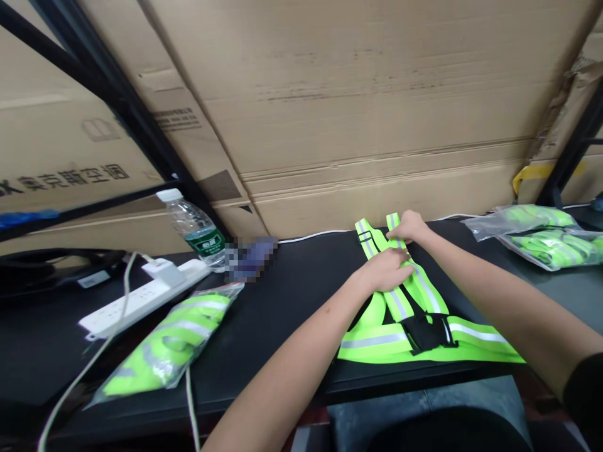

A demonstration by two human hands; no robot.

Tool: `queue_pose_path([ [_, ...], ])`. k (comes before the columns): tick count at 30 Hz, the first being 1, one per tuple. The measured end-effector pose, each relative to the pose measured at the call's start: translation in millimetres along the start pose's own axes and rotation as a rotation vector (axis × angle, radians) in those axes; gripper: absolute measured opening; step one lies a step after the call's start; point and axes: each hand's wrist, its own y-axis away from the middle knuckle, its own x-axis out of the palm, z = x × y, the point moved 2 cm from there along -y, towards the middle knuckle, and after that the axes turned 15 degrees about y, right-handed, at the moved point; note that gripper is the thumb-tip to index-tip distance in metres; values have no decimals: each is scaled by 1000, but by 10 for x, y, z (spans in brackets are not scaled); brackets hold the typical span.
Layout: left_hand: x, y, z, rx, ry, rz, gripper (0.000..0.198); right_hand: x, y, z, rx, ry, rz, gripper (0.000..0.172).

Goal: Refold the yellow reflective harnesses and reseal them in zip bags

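A neon yellow-green reflective vest (426, 285) made of straps with silver stripes lies spread on the black table. Its black buckle (426, 331) is fastened on the waist belt near the front edge. My left hand (387, 269) is closed on the shoulder straps at mid-length, thumb and fingers around the right-hand one; its grip is partly hidden. Just beyond it, my right hand (409, 227) pinches the same strap close to its top end. A black strap adjuster (365, 236) shows on the other shoulder strap, to the left of my hands.
To the left lie a bagged vest (172, 342), a white power strip (141, 295) with cables and a tilted water bottle (198, 232). More bagged vests (551, 242) sit at the right. Cardboard (367, 113) and a black metal frame (117, 100) stand behind the table.
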Motion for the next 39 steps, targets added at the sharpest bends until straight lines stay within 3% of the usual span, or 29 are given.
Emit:
queue_pose_path([
  [4, -6, 4, 7, 2, 23, 4, 47, 6, -59, 4, 28, -4, 36, 38],
  [12, 13, 5, 22, 0, 16, -7, 47, 0, -236, 28, 24, 2, 247, 38],
  [20, 34, -4, 30, -9, -6, -23, 48, 40, -184, 49, -18, 72, 170, 35],
  [23, 63, -9, 68, -9, -12, -26, 50, 43, -153, 15, -38, 54, 146, 44],
  [26, 74, -3, 88, -24, -12, -19, 51, 63, -133, -27, -31, 11, 165, 50],
  [32, 49, 12, 53, -48, 3, 4, 54, 130, -121, -125, 13, -139, 262, 37],
  [39, 72, 0, 75, -69, 38, 30, 61, 245, -107, -192, -25, -262, 223, 39],
])
